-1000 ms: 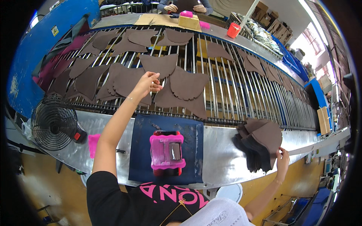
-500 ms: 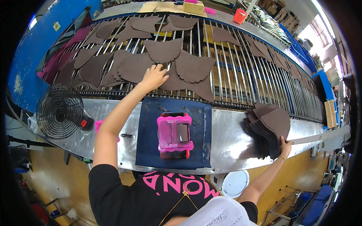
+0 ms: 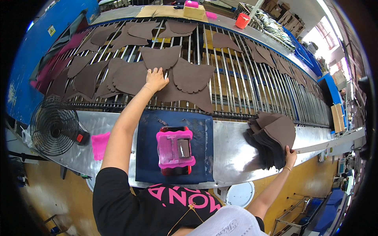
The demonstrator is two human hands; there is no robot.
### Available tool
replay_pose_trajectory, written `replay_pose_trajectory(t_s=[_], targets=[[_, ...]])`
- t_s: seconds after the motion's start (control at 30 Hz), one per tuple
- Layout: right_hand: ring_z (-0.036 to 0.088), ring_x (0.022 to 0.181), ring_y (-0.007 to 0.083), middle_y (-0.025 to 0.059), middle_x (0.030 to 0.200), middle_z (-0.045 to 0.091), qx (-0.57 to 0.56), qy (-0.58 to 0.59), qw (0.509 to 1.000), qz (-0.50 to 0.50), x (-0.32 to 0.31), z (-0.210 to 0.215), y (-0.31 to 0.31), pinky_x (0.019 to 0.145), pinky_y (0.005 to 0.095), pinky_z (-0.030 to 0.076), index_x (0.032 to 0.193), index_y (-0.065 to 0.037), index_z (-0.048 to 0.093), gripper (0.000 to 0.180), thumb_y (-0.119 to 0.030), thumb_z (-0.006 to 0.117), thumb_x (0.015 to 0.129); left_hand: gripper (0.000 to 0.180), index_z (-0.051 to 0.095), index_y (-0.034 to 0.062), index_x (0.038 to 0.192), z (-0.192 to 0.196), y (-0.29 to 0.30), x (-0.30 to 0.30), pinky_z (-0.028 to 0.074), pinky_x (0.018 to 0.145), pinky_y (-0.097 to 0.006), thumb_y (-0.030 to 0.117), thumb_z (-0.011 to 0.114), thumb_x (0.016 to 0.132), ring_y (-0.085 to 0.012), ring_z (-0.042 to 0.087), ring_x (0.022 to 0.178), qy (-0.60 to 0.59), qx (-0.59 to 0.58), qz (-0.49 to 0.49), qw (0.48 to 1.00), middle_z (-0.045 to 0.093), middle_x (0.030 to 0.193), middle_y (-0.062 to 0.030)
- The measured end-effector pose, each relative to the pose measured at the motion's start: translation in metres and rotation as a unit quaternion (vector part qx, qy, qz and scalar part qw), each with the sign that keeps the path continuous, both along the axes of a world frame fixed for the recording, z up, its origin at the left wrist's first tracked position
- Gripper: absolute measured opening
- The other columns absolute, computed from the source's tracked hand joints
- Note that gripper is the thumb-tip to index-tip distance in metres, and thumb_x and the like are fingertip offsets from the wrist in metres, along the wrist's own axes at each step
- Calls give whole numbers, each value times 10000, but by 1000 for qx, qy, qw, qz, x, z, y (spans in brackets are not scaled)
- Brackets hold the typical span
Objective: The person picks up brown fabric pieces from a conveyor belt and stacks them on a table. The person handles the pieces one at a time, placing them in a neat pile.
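My left hand (image 3: 156,80) reaches over the roller conveyor, fingers stretched out. Its fingertips touch the lower edge of a dark brown curved panel (image 3: 161,58), leather-like in look. Other brown panels overlap around it: a scallop-edged one (image 3: 191,76) to the right and another (image 3: 130,76) to the left. At the right end of the metal table, my right hand (image 3: 290,157) grips the near edge of a thick stack of brown panels (image 3: 277,131). Its thumb lies on top, and the rest of the fingers are mostly hidden.
On a dark blue mat (image 3: 147,157) lies a pink tray-like holder (image 3: 167,151) carrying a dark roll. A black wire fan (image 3: 53,126) and a pink sheet (image 3: 101,145) are to the left. A red bucket (image 3: 242,21) stands beyond the conveyor (image 3: 228,94).
The whole view has shifted a little. My left hand has moved slightly farther onto the curved panel's lower edge. My right hand keeps its hold on the stack.
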State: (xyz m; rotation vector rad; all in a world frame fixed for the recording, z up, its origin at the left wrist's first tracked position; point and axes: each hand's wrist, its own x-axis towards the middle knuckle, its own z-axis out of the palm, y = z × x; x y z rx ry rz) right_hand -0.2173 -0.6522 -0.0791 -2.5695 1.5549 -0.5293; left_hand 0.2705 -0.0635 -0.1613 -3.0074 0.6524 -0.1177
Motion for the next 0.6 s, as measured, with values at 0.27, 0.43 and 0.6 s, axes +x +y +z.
replay_pose_trajectory(t_s=[0.27, 0.43, 0.6], targets=[[611, 970, 415, 280, 988, 642, -36, 94, 993, -65, 22, 24, 32, 851, 462, 479, 1031, 71, 622, 691, -552, 710, 745, 661, 431, 7, 1362, 8, 15, -8, 264, 1045, -558, 506, 390, 930, -332, 369, 1293, 0, 10, 38, 999, 276, 1510, -114], [580, 1052, 398, 289, 1110, 597, -8, 160, 985, -67, 31, 53, 39, 879, 460, 473, 1125, 28, 589, 624, -470, 710, 767, 641, 496, 61, 1326, 62, 5, -68, 278, 1024, -588, 555, 410, 927, -400, 334, 1291, 47, -76, -38, 995, 261, 1500, -167], [558, 1066, 433, 278, 1130, 593, -48, 146, 986, 58, 4, 70, 28, 879, 466, 459, 1246, 11, 518, 412, -234, 550, 915, 650, 521, 82, 1311, 106, 22, -129, 276, 1022, -591, 580, 460, 899, -417, 334, 1279, 37, -182, -115, 976, 292, 1480, -164]])
